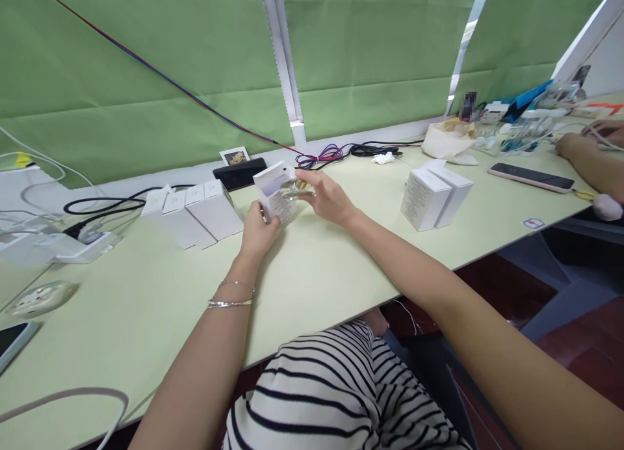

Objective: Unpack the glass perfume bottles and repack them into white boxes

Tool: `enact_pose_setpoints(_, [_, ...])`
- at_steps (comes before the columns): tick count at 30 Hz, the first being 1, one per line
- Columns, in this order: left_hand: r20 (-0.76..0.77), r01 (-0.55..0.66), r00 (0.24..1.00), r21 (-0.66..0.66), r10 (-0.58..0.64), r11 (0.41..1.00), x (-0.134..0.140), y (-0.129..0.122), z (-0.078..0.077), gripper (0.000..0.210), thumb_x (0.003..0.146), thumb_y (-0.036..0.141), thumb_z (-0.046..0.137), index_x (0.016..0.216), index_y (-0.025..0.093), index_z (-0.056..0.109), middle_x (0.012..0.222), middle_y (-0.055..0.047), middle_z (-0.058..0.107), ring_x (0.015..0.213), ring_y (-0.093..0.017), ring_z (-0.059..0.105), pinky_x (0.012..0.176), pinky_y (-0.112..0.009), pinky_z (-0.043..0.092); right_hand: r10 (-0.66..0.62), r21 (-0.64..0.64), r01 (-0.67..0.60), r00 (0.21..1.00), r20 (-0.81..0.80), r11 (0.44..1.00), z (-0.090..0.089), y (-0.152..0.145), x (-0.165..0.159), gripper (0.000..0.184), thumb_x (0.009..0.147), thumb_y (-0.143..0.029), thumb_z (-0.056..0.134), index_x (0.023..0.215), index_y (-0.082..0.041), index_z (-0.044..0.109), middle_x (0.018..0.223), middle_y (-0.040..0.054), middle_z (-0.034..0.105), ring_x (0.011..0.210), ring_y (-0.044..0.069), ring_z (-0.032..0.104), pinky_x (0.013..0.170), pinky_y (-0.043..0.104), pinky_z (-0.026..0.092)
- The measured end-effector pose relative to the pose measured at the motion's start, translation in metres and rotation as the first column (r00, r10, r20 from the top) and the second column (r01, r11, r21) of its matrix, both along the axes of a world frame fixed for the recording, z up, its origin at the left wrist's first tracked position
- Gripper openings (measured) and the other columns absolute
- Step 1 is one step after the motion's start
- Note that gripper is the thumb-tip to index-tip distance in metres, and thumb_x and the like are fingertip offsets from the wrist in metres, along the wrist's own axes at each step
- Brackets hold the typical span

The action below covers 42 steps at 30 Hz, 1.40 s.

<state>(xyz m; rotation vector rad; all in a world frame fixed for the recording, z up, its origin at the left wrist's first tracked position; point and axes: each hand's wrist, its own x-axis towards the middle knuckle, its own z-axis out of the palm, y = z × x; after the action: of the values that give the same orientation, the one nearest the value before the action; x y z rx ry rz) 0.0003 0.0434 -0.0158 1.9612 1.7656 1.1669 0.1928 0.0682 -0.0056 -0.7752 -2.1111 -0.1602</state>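
Several boxes [214, 211] stand seemingly shut at left, 2 others [423, 199] at right; my left hand [260, 230] grips an unclosed box [281, 211], my right hand [325, 195] pinching a shiny item [294, 188] at its mouth.

The left hand [260, 231] grips an open box [280, 206] at its 7 o'clock; the right hand [327, 195], at its 3 o'clock, holds a shiny item [295, 189] near its mouth. Around that box: a row of boxes [197, 212] at 9, a black object [240, 174] at 10, cables [324, 155] at 2, a bag [447, 143] farther out at 2, and two boxes [433, 195], then a phone [531, 177], at 3.
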Motion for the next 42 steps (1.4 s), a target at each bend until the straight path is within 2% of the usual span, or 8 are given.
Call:
enact_pose_setpoints(2, [0.013, 0.122, 0.992, 0.008, -0.122, 0.992, 0.004, -0.003, 0.000, 0.034, 0.070, 0.021, 0.054, 0.103, 0.018, 0.047, 0.107, -0.009, 0.060, 0.097, -0.023, 0.058, 0.075, -0.035, 0.053, 0.024, 0.100, -0.008, 0.987, -0.157, 0.995, 0.002, 0.003, 0.003, 0.042, 0.096, -0.030, 0.033, 0.137, -0.025, 0.025, 0.123, 0.0109, 0.051, 0.118, 0.023, 0.049, 0.102, 0.046, 0.040])
enact_pose_setpoints(4, [0.001, 0.247, 0.969, 0.016, -0.247, 0.969, 0.008, -0.005, -0.001, 0.037, 0.070, 0.023, 0.053, 0.106, 0.018, 0.047, 0.109, -0.009, 0.060, 0.099, -0.022, 0.058, 0.075, -0.034, 0.053, 0.074, 0.171, -0.037, 0.974, -0.216, 0.985, 0.003, 0.005, 0.004, 0.044, 0.097, -0.036, 0.030, 0.139, -0.026, 0.020, 0.125, 0.0111, 0.049, 0.121, 0.023, 0.048, 0.102, 0.049, 0.040])
enact_pose_setpoints(9, [0.061, 0.377, 0.924, 0.007, -0.377, 0.926, 0.010, -0.007, -0.004, 0.036, 0.074, 0.031, 0.053, 0.108, 0.019, 0.047, 0.110, -0.008, 0.062, 0.100, -0.022, 0.059, 0.074, -0.034, 0.054, 0.204, 0.228, -0.168, 0.968, -0.146, 0.959, 0.003, 0.005, 0.003, 0.046, 0.097, -0.040, 0.029, 0.140, -0.028, 0.019, 0.127, 0.0099, 0.051, 0.119, 0.022, 0.050, 0.101, 0.045, 0.044])
enact_pose_setpoints(15, [0.104, 0.396, 0.912, 0.019, -0.396, 0.918, 0.009, -0.005, -0.007, 0.032, 0.076, 0.031, 0.053, 0.105, 0.019, 0.049, 0.107, -0.008, 0.065, 0.100, -0.022, 0.061, 0.073, -0.034, 0.056, 0.194, 0.113, -0.178, 0.969, -0.152, 0.977, 0.007, -0.007, 0.003, 0.052, 0.095, -0.043, 0.032, 0.142, -0.027, 0.017, 0.136, 0.0089, 0.045, 0.122, 0.025, 0.048, 0.097, 0.045, 0.046])
enact_pose_setpoints(21, [0.093, 0.369, 0.924, 0.049, -0.372, 0.928, 0.010, -0.006, -0.007, 0.028, 0.076, 0.031, 0.052, 0.102, 0.019, 0.050, 0.101, -0.007, 0.067, 0.094, -0.022, 0.063, 0.070, -0.035, 0.056, 0.142, 0.079, -0.136, 0.987, -0.079, 0.988, 0.011, -0.013, 0.002, 0.047, 0.094, -0.037, 0.036, 0.138, -0.023, 0.031, 0.133, 0.0102, 0.049, 0.110, 0.027, 0.052, 0.093, 0.045, 0.044])
enact_pose_setpoints(29, [0.104, 0.373, 0.921, 0.049, -0.376, 0.927, 0.010, -0.007, -0.006, 0.032, 0.076, 0.033, 0.054, 0.104, 0.018, 0.051, 0.101, -0.008, 0.067, 0.093, -0.022, 0.063, 0.070, -0.034, 0.056, 0.082, 0.043, -0.081, 0.996, -0.040, 0.996, 0.014, -0.019, 0.001, 0.043, 0.092, -0.033, 0.036, 0.134, -0.023, 0.038, 0.126, 0.0078, 0.056, 0.101, 0.025, 0.053, 0.092, 0.045, 0.040])
enact_pose_setpoints(36, [0.110, 0.350, 0.929, 0.040, -0.352, 0.936, 0.009, -0.005, -0.007, 0.036, 0.077, 0.034, 0.054, 0.108, 0.017, 0.050, 0.106, -0.009, 0.067, 0.091, -0.022, 0.064, 0.070, -0.035, 0.056, 0.015, -0.011, -0.015, 1.000, 0.008, 1.000, 0.005, -0.013, -0.005, 0.025, 0.088, -0.022, 0.042, 0.107, -0.017, 0.057, 0.111, 0.0097, 0.062, 0.107, 0.025, 0.051, 0.094, 0.042, 0.034])
enact_pose_setpoints(42, [0.091, 0.317, 0.944, 0.022, -0.318, 0.948, 0.010, -0.007, -0.004, 0.035, 0.077, 0.033, 0.053, 0.108, 0.017, 0.050, 0.107, -0.010, 0.066, 0.090, -0.021, 0.064, 0.071, -0.034, 0.056, -0.009, -0.034, 0.011, 0.999, 0.035, 0.999, 0.000, -0.011, -0.010, 0.030, 0.084, -0.014, 0.043, 0.109, -0.016, 0.058, 0.116, 0.0116, 0.060, 0.111, 0.024, 0.051, 0.098, 0.040, 0.030])
